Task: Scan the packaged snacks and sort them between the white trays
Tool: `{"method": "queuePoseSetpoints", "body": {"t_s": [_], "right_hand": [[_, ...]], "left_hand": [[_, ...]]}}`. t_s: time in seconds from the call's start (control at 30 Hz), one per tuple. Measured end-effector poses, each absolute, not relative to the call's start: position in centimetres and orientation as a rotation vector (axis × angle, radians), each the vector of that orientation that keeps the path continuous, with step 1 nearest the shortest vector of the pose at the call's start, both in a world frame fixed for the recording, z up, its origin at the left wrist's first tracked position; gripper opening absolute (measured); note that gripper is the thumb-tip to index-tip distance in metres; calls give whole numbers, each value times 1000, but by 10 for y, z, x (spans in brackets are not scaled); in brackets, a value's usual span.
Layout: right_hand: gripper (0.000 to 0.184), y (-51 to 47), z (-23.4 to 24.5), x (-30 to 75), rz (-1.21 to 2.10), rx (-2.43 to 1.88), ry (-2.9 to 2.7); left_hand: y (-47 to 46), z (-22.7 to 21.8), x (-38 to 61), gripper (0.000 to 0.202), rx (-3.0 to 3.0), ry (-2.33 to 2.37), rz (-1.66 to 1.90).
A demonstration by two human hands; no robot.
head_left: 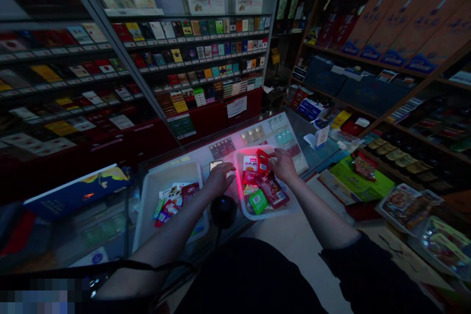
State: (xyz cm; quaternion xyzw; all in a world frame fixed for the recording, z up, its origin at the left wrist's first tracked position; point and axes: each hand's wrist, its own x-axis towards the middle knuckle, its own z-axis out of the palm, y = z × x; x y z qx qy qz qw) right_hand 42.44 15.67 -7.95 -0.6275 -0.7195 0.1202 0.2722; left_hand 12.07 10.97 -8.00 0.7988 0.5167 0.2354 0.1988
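Observation:
My right hand (284,166) is closed on a small red snack packet (262,161) over the right white bin (251,216). Under it in that bin lie a dark red packet (273,191), a green packet (258,201) and a red and white packet (250,169). My left hand (221,179) hovers left of this bin with its fingers apart, and nothing shows in them. Just beyond it is a phone (215,165) with a lit screen, partly covered by the hand. A black rounded device (223,211) with a cable stands between the bins. Red light falls on the right bin's left side.
A left white bin (144,206) holds several mixed packets (172,206), partly behind my left forearm. Both bins are on a glass counter (320,157). Shelves of small boxes (206,27) line the back wall. Clear tubs of packaged food (408,206) and a green carton (358,179) stand right.

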Motion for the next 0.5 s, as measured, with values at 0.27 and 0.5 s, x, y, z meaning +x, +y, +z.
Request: {"method": "queuePoseSetpoints", "body": {"t_s": [0.27,0.5], "right_hand": [[22,151,-60,350,371,-1485,-2141],[19,137,-52,277,464,-1336,-2273]], "left_hand": [[65,-74,65,32,2065,1704,584],[40,-78,-10,33,1928,2078,263]]}}
